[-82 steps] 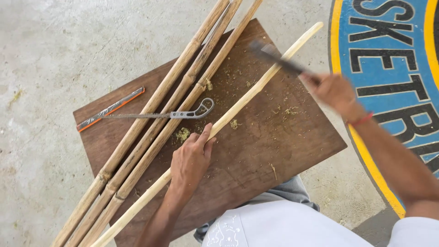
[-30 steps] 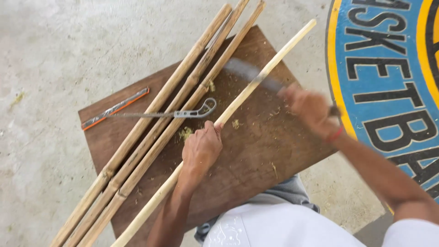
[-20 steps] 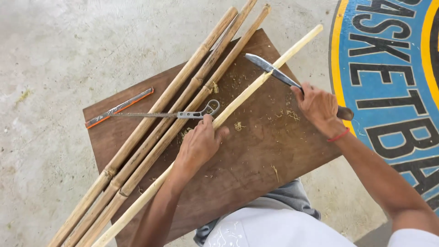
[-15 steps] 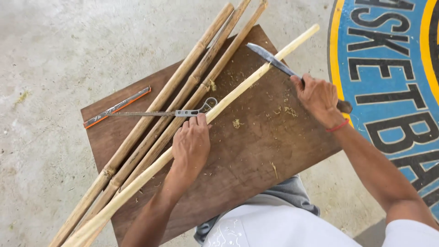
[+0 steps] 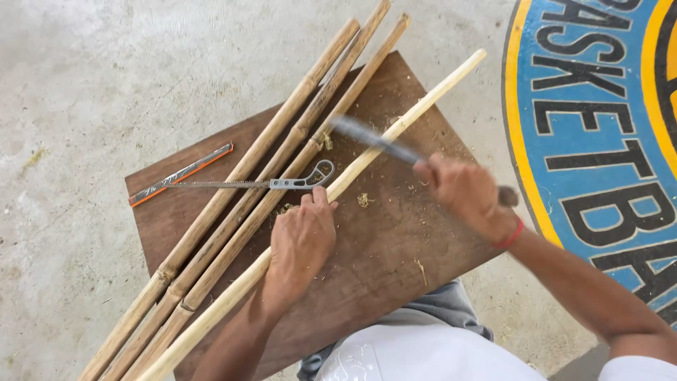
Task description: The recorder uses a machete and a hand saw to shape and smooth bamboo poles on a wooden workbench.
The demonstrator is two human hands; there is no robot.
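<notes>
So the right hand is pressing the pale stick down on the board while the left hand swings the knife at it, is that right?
The hands are swapped. In the head view the left hand presses the pale stick down on the wooden board, and the right hand swings the knife at it.

Bare forearms; red band on right wrist point(image 5: 513, 235); white shirt point(image 5: 423, 356); grey garment beneath.
</notes>
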